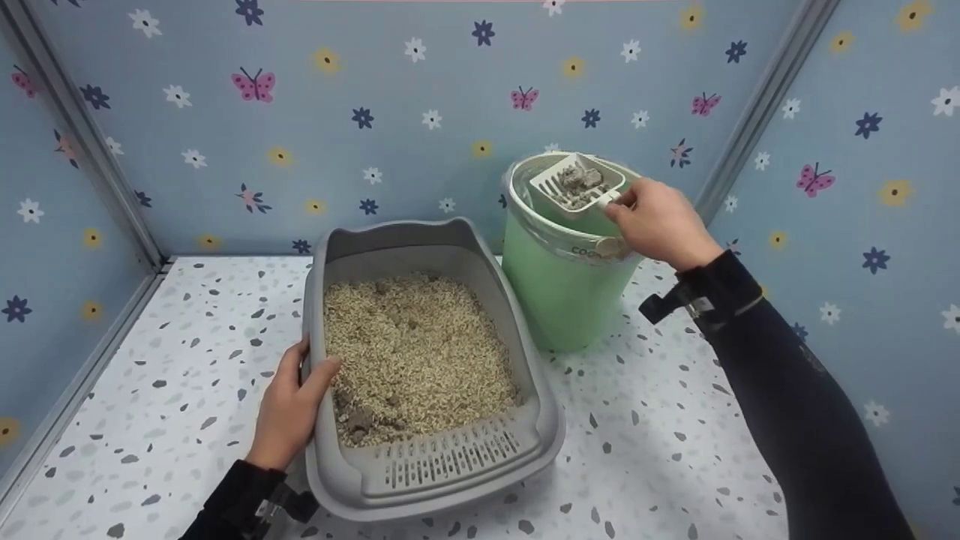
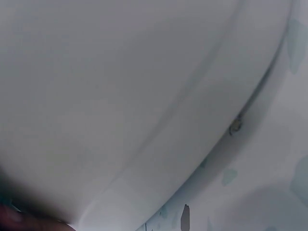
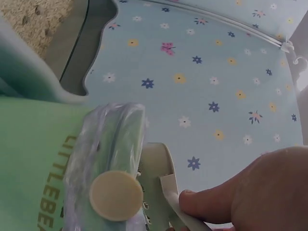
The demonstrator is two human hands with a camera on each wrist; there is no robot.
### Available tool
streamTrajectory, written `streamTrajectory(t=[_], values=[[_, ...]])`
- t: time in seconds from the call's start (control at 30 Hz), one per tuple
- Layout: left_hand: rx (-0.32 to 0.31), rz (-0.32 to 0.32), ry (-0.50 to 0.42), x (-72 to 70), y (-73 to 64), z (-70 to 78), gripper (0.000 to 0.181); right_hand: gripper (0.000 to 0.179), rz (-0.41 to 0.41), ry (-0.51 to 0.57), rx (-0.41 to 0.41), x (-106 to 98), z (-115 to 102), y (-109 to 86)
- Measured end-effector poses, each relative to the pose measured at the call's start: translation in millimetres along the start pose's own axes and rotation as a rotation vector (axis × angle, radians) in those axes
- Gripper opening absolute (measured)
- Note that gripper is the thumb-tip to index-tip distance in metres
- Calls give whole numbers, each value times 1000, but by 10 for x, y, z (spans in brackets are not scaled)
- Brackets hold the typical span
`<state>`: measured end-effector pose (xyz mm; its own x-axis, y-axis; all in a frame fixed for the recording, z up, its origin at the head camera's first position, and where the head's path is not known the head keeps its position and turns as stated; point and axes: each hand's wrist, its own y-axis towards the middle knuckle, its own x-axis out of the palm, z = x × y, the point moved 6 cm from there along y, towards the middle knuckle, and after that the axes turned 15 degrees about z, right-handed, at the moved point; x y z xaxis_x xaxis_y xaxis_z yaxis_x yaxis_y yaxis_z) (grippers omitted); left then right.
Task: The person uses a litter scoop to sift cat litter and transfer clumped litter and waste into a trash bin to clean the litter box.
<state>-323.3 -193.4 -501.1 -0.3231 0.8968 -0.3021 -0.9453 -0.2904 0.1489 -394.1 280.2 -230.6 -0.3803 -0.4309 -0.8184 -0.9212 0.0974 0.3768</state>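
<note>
Flower-and-butterfly walls (image 1: 420, 75) surround a speckled surface (image 1: 637, 457) bearing a grey tray (image 1: 450, 493) of pellets (image 1: 427, 352) and a green bin (image 1: 562, 300) lettered "LITTLEBE…" and "COO…", the left hand (image 1: 291, 405) gripping the tray's rim, the right hand (image 1: 667, 225) pinching a white scoop (image 1: 553, 184) of clumps (image 1: 581, 180) over the bin's mouth.

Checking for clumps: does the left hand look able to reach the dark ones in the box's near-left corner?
Probably yes, once it lets go: the left hand grips the litter box close by, and nothing covers the dark clumps.
</note>
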Motion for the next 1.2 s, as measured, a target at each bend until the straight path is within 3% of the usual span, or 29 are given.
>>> streamTrajectory(t=[0.4, 0.53, 0.6, 0.73, 0.87, 0.97, 1.2], values=[[-2, -7, 9, 10, -10, 8, 91, 23, 77, -233, -154, 29, 39, 36], [3, -6, 19, 5, -8, 9, 90, 30, 97, -327, -242, 48, 6, 28], [3, -6, 18, 2, -5, 11, 90, 41, 130, -380, -325, 54, -13, 10], [-1, -6, 12, -4, -2, 7, 90, 60, 271, -462, -577, 68, -71, -66], [-13, -3, -1, -8, -3, -5, 91, 48, 380, -494, -750, 99, -90, -135], [-22, -1, -4, -8, -5, -13, 91, 34, 381, -478, -739, 108, -74, -138], [-23, -9, 10, -2, -2, 1, 92, 23, 389, -286, -565, -66, -183, -208]])
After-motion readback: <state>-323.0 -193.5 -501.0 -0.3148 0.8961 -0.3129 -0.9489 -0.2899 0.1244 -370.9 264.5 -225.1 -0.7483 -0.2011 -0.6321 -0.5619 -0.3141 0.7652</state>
